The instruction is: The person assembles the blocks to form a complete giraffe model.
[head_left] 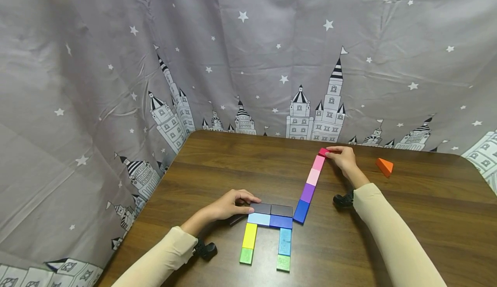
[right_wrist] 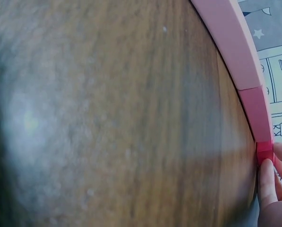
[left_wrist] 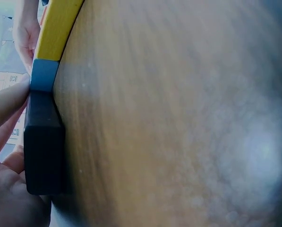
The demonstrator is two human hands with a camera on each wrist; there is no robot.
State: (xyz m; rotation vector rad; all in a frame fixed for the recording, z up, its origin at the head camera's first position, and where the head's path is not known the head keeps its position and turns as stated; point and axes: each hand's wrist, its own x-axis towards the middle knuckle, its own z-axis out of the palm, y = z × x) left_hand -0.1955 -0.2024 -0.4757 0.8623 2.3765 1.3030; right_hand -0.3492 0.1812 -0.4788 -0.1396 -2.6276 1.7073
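Observation:
In the head view my left hand (head_left: pixel 231 205) holds the left end of a black block (head_left: pixel 260 208), thumb at its left edge and fingers along the far side. Another black block (head_left: pixel 237 220) slants out partly hidden beneath that hand; it looms close in the left wrist view (left_wrist: pixel 44 158). A second dark block (head_left: pixel 281 210) adjoins on the right, above a light blue block (head_left: pixel 259 219) and a blue block (head_left: pixel 281 222). My right hand (head_left: pixel 343 159) pinches a small red block (head_left: pixel 324 152) at the top of a slanting row, against the pink block (right_wrist: pixel 256 111).
Below hang a yellow block (head_left: pixel 250 235), a blue block (head_left: pixel 285 241) and green blocks (head_left: pixel 246 255). The slanting row holds a pale pink block (head_left: pixel 313 177), a purple block (head_left: pixel 308 193) and a dark blue block (head_left: pixel 301 211). An orange triangular block (head_left: pixel 385 166) lies right. A curtain (head_left: pixel 252 62) hangs behind.

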